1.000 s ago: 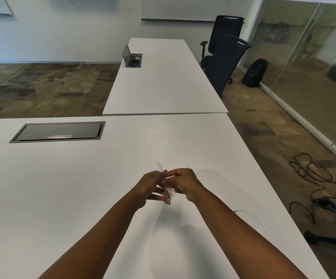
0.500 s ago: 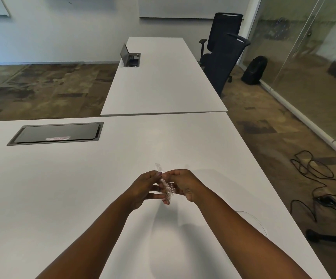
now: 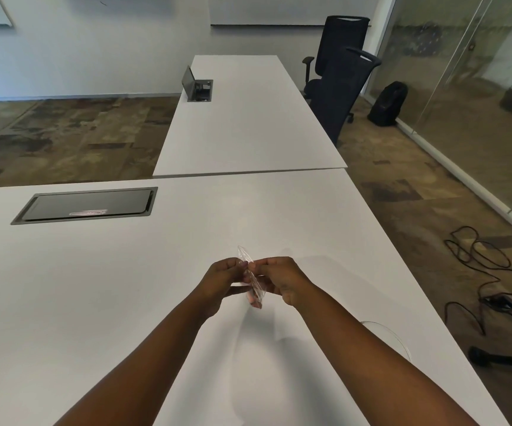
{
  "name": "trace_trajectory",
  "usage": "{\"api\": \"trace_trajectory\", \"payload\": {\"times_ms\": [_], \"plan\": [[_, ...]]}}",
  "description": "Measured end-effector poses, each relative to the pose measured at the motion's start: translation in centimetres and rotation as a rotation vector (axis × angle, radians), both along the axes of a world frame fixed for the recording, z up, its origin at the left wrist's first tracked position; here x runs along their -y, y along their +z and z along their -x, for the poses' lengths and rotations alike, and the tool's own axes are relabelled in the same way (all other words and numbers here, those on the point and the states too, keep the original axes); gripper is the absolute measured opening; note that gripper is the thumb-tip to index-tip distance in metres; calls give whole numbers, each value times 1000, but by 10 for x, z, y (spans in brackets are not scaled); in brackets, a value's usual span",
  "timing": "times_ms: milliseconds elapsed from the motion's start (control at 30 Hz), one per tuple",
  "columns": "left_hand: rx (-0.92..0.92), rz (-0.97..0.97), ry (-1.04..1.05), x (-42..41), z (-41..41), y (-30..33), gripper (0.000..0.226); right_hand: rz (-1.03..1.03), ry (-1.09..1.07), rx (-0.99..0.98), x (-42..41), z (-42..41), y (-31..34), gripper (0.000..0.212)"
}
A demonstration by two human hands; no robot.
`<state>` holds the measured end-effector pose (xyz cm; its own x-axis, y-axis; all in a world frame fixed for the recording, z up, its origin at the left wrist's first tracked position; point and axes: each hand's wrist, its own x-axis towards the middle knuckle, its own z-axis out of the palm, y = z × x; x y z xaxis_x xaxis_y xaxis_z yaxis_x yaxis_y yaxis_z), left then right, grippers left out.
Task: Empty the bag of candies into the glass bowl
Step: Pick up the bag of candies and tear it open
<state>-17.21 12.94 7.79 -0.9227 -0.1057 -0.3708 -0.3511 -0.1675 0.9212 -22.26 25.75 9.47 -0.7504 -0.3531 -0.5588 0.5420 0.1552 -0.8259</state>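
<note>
1. Both hands meet just below the centre of the frame, raised above the white table (image 3: pixel 95 287), and between them is a small clear plastic bag of candies (image 3: pixel 252 285).
2. The left hand (image 3: pixel 221 282) pinches the bag's left side, thumb and fingertips pressed together on the plastic near its top.
3. The right hand (image 3: pixel 282 281) pinches the opposite side, fingers curled in, so both grips are closed on the same bag, almost touching each other.
4. The bag stands roughly upright and edge-on to the camera: a crinkled clear tip pokes up above the fingers, while the lower part hangs below the hands with something pinkish-red showing inside.
5. Whether the bag's mouth is torn open, I can't tell from this angle.
6. The glass bowl (image 3: pixel 397 338) sits in the lower right of the frame on the table, near its right edge; only a curved piece of clear rim shows past the right forearm.
7. Bag and bowl are apart: the bag is up and to the left of the bowl, not over it.
8. In the left middle of the frame, a dark closed cable hatch (image 3: pixel 86 205) is set flush into the tabletop.
9. Upper centre, a second white table (image 3: pixel 248 118) butts against this one.
10. Two black office chairs (image 3: pixel 337 75) stand at the upper right, with black cables (image 3: pixel 479 256) looped on the floor at the right edge.
</note>
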Motion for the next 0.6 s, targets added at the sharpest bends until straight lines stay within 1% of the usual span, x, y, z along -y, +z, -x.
{"api": "trace_trajectory", "payload": {"times_ms": [67,133,200,333,400,467,567,600], "plan": [[-21,-46,-7,0,0,-1,30,29,-15,16,0,0,1,16],[-34,-74,-22,0,0,-1,31,54,-25,39,-1,0,1,8],[-39,-100,-36,1,0,-3,32,64,-27,56,-1,0,1,14],[-28,-183,-58,3,-1,-5,33,86,-30,107,-2,-1,0,17],[-25,-200,-45,3,-1,-5,32,84,-37,106,-1,0,-1,15],[-13,-194,-16,3,-1,-5,30,65,-44,81,-1,1,-2,7],[6,-85,18,3,0,-4,28,10,-76,10,-1,4,-5,20],[13,-29,26,3,0,-4,28,-32,-80,-38,-2,5,-6,21]]}}
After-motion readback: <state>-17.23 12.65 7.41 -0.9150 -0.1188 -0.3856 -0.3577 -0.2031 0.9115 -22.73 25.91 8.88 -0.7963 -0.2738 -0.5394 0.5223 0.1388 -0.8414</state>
